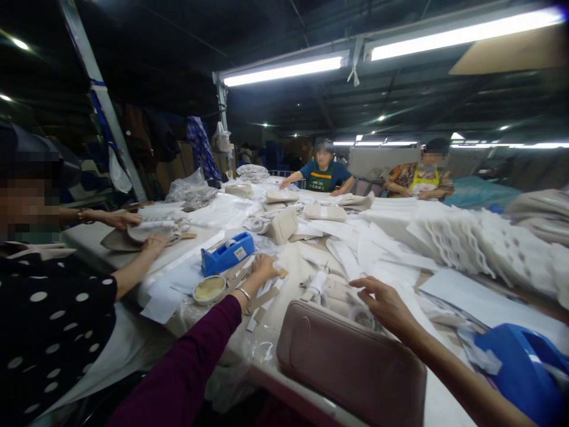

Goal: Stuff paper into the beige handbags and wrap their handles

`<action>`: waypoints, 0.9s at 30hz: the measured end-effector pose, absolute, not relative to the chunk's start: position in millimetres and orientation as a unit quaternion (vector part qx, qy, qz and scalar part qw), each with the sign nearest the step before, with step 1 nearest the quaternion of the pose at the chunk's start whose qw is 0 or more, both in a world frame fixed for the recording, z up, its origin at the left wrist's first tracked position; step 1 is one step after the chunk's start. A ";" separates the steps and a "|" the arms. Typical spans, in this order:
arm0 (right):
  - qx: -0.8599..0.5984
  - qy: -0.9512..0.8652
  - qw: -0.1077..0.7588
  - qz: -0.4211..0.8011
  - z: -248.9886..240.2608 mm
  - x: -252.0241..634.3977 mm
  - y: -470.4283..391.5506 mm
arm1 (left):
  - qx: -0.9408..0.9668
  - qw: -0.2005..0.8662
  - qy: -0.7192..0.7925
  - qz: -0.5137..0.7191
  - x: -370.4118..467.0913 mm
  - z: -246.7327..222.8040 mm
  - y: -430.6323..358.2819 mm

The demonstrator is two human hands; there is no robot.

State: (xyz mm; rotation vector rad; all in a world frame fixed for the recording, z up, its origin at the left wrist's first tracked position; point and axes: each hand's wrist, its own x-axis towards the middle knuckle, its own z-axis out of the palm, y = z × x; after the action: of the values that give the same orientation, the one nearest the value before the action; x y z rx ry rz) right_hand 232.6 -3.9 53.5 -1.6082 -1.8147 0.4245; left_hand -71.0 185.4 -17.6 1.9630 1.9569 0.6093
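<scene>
Brown bag lengthwise from far left to near right; right fingers loosely apart, left fingers of unclear grip

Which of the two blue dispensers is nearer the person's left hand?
The blue dispenser just beyond the round container, close to the left hand; the other blue dispenser is at the picture's right edge.

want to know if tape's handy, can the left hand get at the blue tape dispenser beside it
Probably yes: the left hand is close beside the blue tape dispenser, with nothing tall visible between them, though whether it already holds something is unclear.
</scene>
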 end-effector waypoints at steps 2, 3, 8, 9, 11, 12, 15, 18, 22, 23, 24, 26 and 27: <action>-0.614 -0.693 0.339 0.166 55.2 230.3 -6.8 | 0.668 0.183 0.682 0.235 -68.2 -17.7 190.7; -0.615 -0.692 0.340 0.164 56.1 229.8 -8.3 | 0.661 0.203 0.679 0.248 -67.6 -16.5 193.7; -0.622 -0.680 0.354 0.158 60.2 234.7 -14.3 | 0.621 0.317 0.636 0.332 -73.2 5.5 208.9; -0.621 -0.678 0.359 0.161 60.9 235.9 -14.7 | 0.611 0.341 0.620 0.354 -75.7 12.4 211.0; -0.618 -0.674 0.368 0.167 62.5 236.1 -14.2 | 0.591 0.388 0.583 0.400 -81.6 27.8 213.4; -0.619 -0.672 0.371 0.168 63.5 234.8 -13.3 | 0.581 0.408 0.562 0.424 -84.8 36.1 213.8; -0.612 -0.667 0.385 0.181 68.6 225.2 -7.5 | 0.554 0.449 0.509 0.481 -93.8 62.8 212.7; -0.591 -0.657 0.411 0.223 77.4 209.9 2.6 | 0.543 0.489 0.470 0.495 -98.0 91.4 208.2; -0.543 -0.628 0.477 0.288 92.0 187.9 15.8 | 0.557 0.553 0.416 0.459 -90.5 127.9 189.6; -0.528 -0.621 0.496 0.298 95.4 182.5 17.4 | 0.562 0.567 0.400 0.451 -86.2 136.0 181.6; -0.518 -0.615 0.510 0.305 98.5 177.1 18.0 | 0.561 0.582 0.384 0.445 -80.9 143.5 172.3; -0.511 -0.603 0.529 0.310 103.9 166.5 16.0 | 0.544 0.620 0.353 0.441 -67.3 157.0 150.3; -0.513 -0.596 0.537 0.304 106.2 161.6 13.9 | 0.531 0.640 0.340 0.439 -59.0 162.9 138.2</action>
State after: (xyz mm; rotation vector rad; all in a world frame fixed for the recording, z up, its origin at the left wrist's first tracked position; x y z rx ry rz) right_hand 161.6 13.9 106.2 -1.2221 -1.4198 0.7233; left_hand -59.0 138.2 162.9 1.2115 0.7764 1.0010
